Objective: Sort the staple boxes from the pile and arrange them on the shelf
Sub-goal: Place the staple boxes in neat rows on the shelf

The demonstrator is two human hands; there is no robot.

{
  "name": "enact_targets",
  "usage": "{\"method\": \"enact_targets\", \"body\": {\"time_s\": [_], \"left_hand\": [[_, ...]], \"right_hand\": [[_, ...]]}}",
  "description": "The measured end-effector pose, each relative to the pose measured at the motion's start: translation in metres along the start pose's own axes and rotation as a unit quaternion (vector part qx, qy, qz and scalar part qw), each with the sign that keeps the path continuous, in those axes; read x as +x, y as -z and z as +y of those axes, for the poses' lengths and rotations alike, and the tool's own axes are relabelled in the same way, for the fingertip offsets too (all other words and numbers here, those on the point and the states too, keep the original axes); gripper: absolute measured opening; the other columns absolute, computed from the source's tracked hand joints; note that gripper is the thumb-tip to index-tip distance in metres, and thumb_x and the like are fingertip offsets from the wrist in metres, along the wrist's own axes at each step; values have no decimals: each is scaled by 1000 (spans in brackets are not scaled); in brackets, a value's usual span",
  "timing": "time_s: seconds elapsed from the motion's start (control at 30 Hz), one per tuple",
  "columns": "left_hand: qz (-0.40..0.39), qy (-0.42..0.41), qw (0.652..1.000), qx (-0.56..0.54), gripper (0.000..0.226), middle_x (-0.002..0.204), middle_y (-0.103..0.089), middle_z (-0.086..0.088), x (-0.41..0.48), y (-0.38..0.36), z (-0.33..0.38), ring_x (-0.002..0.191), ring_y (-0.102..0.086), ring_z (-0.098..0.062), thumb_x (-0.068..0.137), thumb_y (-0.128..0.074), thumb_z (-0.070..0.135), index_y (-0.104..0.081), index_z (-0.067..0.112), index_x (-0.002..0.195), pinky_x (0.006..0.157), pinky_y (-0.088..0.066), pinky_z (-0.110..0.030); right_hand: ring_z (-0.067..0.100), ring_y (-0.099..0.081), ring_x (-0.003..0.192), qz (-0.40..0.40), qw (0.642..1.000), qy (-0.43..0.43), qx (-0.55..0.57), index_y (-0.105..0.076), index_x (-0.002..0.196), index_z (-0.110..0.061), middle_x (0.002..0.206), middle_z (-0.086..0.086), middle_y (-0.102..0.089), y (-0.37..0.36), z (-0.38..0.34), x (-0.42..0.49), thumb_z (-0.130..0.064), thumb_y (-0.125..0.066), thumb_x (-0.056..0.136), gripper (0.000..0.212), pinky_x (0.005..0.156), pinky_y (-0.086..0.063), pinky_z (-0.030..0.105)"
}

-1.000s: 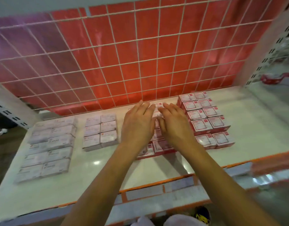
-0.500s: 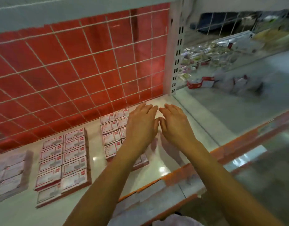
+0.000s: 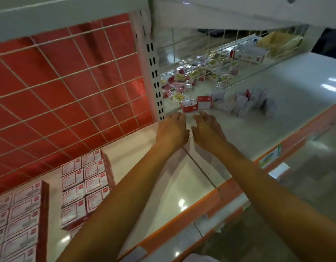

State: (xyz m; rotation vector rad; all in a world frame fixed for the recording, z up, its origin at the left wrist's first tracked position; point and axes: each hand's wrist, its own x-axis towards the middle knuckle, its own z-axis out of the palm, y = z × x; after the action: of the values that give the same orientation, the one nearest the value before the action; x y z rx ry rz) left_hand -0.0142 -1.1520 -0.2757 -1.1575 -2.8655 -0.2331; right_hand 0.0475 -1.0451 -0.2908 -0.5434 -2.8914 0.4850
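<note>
Staple boxes (image 3: 85, 188) sit in neat rows on the shelf (image 3: 182, 186), left side; red-and-white labels, print too blurry to read; loose pile (image 3: 246, 103) lies further right; left hand (image 3: 172, 131) and right hand (image 3: 207, 130) hover side by side, fingers relaxed, holding nothing.

**No Legible Print**

No word, number or brand can be read. White labels with red corner marks are seen on the stacked staple boxes (image 3: 87, 184) at 8 o'clock, but their print is blurred. The same is found on the two loose red-and-white boxes (image 3: 204, 103) at 2 o'clock. A green sticker (image 3: 270, 157) on the orange shelf edge (image 3: 201, 205) at 3 o'clock is printed too small to be made out. Yellow tags (image 3: 193, 74) behind the wire mesh (image 3: 223, 45) at 1 o'clock are likewise unreadable.
</note>
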Motion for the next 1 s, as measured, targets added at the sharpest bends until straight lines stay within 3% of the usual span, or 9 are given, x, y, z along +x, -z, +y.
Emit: {"method": "enact_targets", "body": {"time_s": [0.13, 0.43, 0.53, 0.6, 0.73, 0.83, 0.93, 1.0], "left_hand": [[-20, -22, 1000, 1, 59, 145, -39, -9, 39, -9, 7, 131, -38, -29, 92, -56, 31, -33, 10, 142, 106, -37, -40], [-54, -20, 998, 15, 49, 138, -42, -11, 95, -32, 0, 123, -41, -33, 88, -56, 19, -40, 7, 133, 91, -45, -44], [-72, -12, 997, -2, 52, 140, -41, -8, 103, -43, -6, 122, -42, -32, 87, -56, 19, -38, 10, 135, 89, -45, -42], [-60, -16, 998, -5, 50, 139, -42, -7, 104, -51, -9, 116, -46, -33, 88, -54, 17, -40, 12, 135, 86, -44, -37], [-5, 1, 1000, -29, 33, 130, -44, -10, 105, -58, -11, 108, -51, -32, 91, -50, 10, -51, 9, 123, 80, -45, -36], [-8, 19, 995, -95, 31, 130, -40, -12, 108, -60, -14, 101, -56, -34, 93, -52, 15, -48, 9, 123, 70, -42, -35], [-14, 10, 992, -123, 36, 127, -47, -15, 110, -58, -17, 103, -57, -34, 93, -55, 23, -47, 9, 126, 75, -44, -36], [-9, 18, 991, -131, 32, 121, -51, -16, 112, -56, -20, 102, -56, -34, 92, -57, 21, -50, 7, 120, 76, -43, -35]], "right_hand": [[32, -39, 124, 29, 999, 8, -27, -40, 134, -4, 138, 16, -41, 5, 26, 35, -16, -49, 91, 46, 98, -37, 40], [31, -24, 139, -27, 999, -14, -29, -22, 145, -6, 151, 15, -24, -2, 54, 86, -15, -50, 90, 61, 112, -26, 44], [32, -25, 136, -36, 999, -12, -30, -20, 145, -6, 149, 14, -26, -7, 58, 91, -18, -48, 89, 63, 110, -30, 46], [35, -30, 129, -7, 999, -16, -39, -25, 142, -7, 143, 14, -29, -11, 59, 90, -19, -49, 88, 61, 104, -35, 45], [34, -37, 115, 51, 998, -21, -40, -53, 122, -8, 122, 16, -42, -16, 64, 85, -21, -57, 84, 40, 93, -38, 40], [33, -39, 115, 67, 997, -49, 12, -51, 121, -8, 123, 17, -46, -23, 69, 82, -24, -66, 80, 46, 93, -36, 36], [35, -37, 125, 54, 991, -77, 97, -39, 134, -6, 134, 18, -43, -27, 70, 82, -31, -67, 83, 63, 101, -33, 44], [34, -36, 127, 40, 989, -93, 111, -37, 137, -7, 136, 18, -44, -28, 72, 85, -26, -64, 84, 63, 104, -32, 45]]}}
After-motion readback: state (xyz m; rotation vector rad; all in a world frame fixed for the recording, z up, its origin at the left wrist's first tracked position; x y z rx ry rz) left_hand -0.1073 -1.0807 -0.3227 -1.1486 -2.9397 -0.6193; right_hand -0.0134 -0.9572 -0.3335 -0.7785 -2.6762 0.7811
